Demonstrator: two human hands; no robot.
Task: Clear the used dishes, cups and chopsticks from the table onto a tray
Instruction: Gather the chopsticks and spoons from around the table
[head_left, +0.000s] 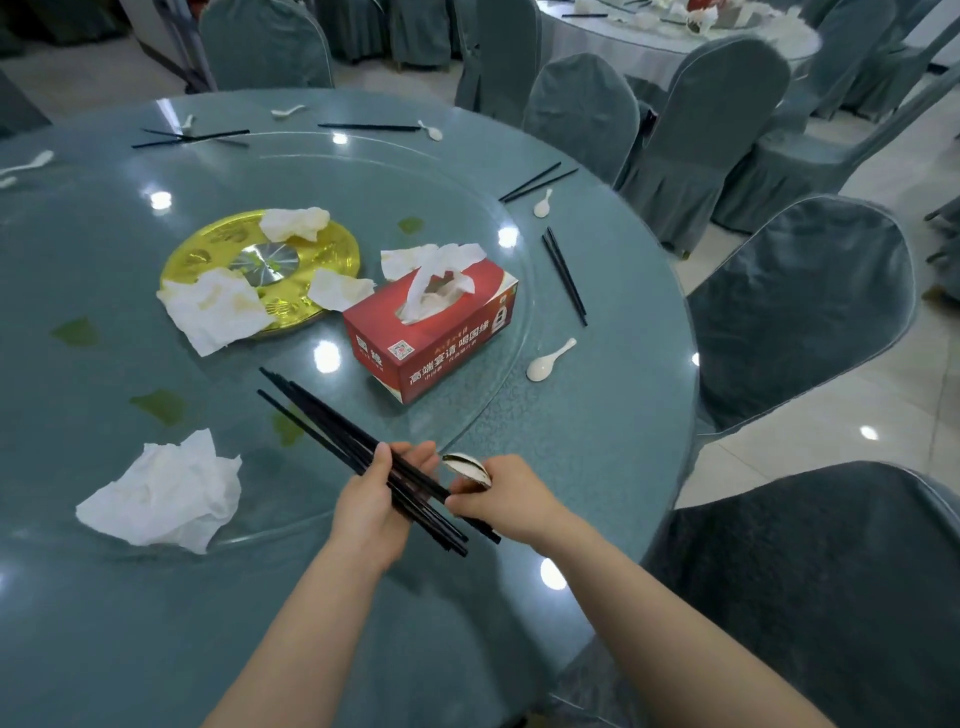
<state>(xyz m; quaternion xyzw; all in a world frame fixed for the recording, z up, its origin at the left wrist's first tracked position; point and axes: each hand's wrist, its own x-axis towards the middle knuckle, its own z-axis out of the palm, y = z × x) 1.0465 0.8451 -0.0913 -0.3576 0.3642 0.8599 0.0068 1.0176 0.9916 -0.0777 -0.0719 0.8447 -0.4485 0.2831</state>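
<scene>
1. The left hand (376, 501) grips a bundle of black chopsticks (332, 428), fingers and thumb curled round them near their lower ends; the sticks slant up and to the left over the table (156, 623).
2. The right hand (506, 501) is just beside the left one, its fingers closed round a small white spoon (467, 466), whose bowl shows above the knuckles. Its fingertips meet the chopstick bundle.
3. A red tissue box (434, 338) stands on the glass turntable (104, 249), a tissue sticking out of its top.
4. A gold plate (208, 249) lies at the centre of the turntable with crumpled used napkins (215, 312) on and around it.
5. Another crumpled napkin (166, 493) lies near the left hand, at the turntable's edge.
6. A white spoon on the table (548, 361) lies to the right of the tissue box, and a pair of chopsticks (565, 278) lies beyond it.
7. More chopsticks (537, 182) and a further spoon (543, 203) lie along the far right edge; others (189, 137) lie at the far side.
8. Covered chairs (800, 306) surround the table.
</scene>
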